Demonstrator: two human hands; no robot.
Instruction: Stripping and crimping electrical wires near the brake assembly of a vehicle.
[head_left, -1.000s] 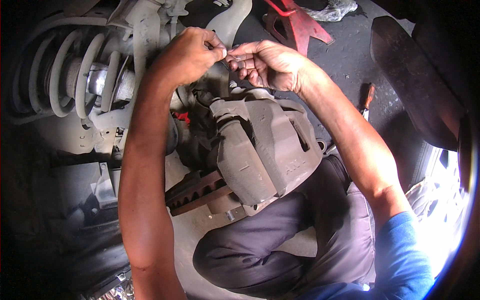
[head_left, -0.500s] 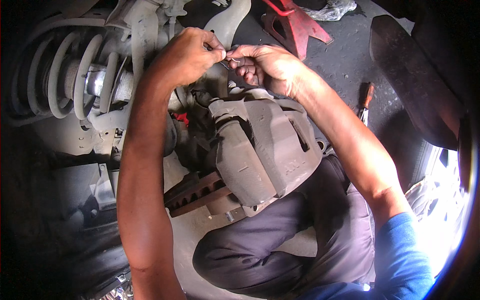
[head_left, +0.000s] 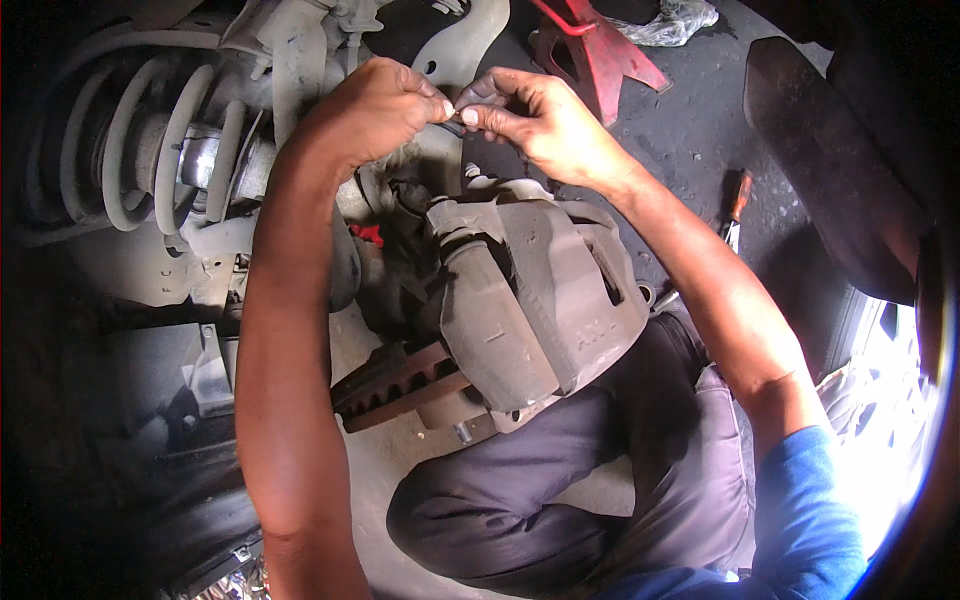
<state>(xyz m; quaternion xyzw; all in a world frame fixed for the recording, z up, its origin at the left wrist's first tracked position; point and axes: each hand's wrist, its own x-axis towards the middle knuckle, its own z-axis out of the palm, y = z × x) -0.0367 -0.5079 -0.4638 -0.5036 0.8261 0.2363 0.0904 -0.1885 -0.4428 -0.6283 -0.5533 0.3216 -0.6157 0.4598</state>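
Observation:
Above the grey brake caliper (head_left: 545, 290), my hands meet fingertip to fingertip. My left hand (head_left: 385, 112) is closed in a pinch, thumb against the fingers. My right hand (head_left: 530, 115) pinches from the other side with thumb and forefinger. Between them is a thin, wire-like metal piece (head_left: 457, 113), mostly hidden by the fingertips. The edge of a rusty vented brake disc (head_left: 405, 388) shows below the caliper. Behind my hands, a pale suspension arm (head_left: 465, 45) curves upward.
To the left stands a coil spring (head_left: 125, 150) around a shock absorber. A red jack stand (head_left: 605, 65) is on the dark floor at the back, beside clear plastic wrap (head_left: 672, 22). A screwdriver (head_left: 740, 197) lies to the right. My bent leg (head_left: 510, 490) is below the caliper.
My right hand has turned, its thumb now showing in the pinch and its other fingers curled behind. The thin piece's pale curved end no longer shows. My left hand stays nearly in place.

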